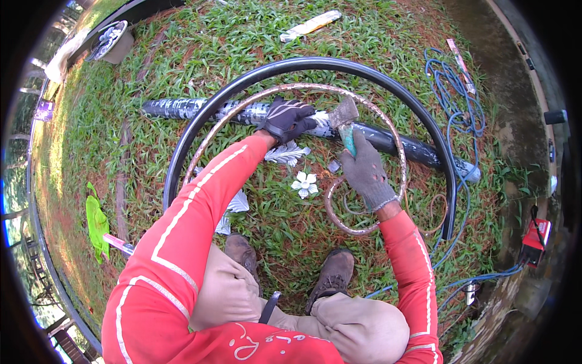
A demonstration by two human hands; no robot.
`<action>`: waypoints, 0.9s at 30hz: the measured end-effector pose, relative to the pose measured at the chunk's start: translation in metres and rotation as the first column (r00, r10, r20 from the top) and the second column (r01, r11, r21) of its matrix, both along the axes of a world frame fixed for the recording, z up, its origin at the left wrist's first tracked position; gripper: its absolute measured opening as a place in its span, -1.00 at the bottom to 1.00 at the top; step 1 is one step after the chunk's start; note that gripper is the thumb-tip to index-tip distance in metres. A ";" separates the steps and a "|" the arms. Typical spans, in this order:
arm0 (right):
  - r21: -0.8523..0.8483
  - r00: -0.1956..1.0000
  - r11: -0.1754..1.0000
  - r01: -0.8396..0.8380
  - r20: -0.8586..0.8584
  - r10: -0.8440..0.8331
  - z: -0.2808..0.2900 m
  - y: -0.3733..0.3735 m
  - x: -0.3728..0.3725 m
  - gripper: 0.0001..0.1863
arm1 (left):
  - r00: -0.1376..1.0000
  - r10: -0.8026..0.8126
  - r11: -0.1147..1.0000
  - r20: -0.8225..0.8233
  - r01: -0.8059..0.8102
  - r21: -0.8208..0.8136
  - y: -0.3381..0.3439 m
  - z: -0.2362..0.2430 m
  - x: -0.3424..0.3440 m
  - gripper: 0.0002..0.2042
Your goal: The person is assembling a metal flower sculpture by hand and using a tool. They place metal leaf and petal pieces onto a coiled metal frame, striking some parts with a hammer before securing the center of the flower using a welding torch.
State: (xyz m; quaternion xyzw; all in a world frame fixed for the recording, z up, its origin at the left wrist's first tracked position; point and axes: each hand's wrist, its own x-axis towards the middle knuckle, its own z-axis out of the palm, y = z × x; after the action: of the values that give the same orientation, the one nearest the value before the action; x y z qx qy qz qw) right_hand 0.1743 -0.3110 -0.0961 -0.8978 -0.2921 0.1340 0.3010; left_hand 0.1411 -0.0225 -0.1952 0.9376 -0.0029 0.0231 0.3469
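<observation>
My left hand [286, 120], in a black glove, lies on a long dark pipe [391, 141] with worn, pale-speckled paint. Its bent fingers press a silvery piece [320, 123], seemingly a metal leaf, against the pipe; they partly hide it. My right hand [368, 173], in a grey glove with holes, is closed round the teal handle of a short hatchet-like tool [344, 114]. That metal head is just above the pipe, beside the silvery piece; whether they touch is unclear. Below lie a silver leaf [287, 154] and a silver flower [305, 184] on the grass.
A black curved tube [321, 62] and a rusty scrolled rod [294, 89] arch around my hands. More silver leaves [238, 202] lie by my boot. Blue cable [451, 91] tangles at right, near a red machine [535, 241]. A bucket [118, 45] stands far left.
</observation>
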 end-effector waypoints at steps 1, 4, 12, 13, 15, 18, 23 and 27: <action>-0.005 1.000 1.000 0.001 -0.001 -0.001 -0.004 0.000 0.004 -0.38 | 0.999 -0.025 0.999 0.026 0.025 0.021 -0.002 0.000 0.000 -0.44; -0.020 0.993 0.997 -0.068 0.093 0.070 -0.015 0.015 0.013 -0.34 | 0.999 0.006 1.000 0.041 -0.005 -0.020 0.011 -0.018 -0.005 -0.43; 0.216 0.938 0.966 -0.142 0.341 0.062 -0.011 0.021 0.021 -0.26 | 0.996 -0.078 0.997 -0.041 0.078 0.004 0.015 -0.019 -0.002 -0.46; 0.263 0.903 0.951 -0.161 0.429 0.034 -0.011 0.021 0.021 -0.26 | 0.996 -0.078 0.997 -0.043 0.078 0.002 0.013 -0.020 -0.002 -0.46; 0.265 0.888 0.946 -0.184 0.458 0.045 -0.013 0.024 0.020 -0.27 | 0.983 -0.050 0.997 0.177 0.039 0.064 0.012 -0.027 -0.004 -0.56; 0.148 0.956 0.978 -0.151 0.273 0.106 -0.028 0.024 0.015 -0.29 | 0.991 -0.057 0.997 0.122 0.062 -0.041 0.019 -0.032 0.001 -0.57; -0.129 0.974 0.977 -0.172 0.127 0.188 -0.037 0.016 0.012 -0.25 | 0.999 0.011 0.991 -0.038 -0.016 -0.134 0.012 -0.019 0.004 -0.48; -0.017 0.951 0.981 -0.192 0.244 0.190 -0.028 0.018 0.006 -0.23 | 0.989 0.035 0.961 -0.144 -0.073 -0.265 0.018 -0.015 0.001 -0.46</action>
State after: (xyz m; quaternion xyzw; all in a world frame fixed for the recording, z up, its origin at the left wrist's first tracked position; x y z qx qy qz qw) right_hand 0.1806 -0.2926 -0.1236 -0.8740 -0.4128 0.0497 0.2514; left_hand 0.1425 -0.0042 -0.2102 0.8807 0.0500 -0.0322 0.4699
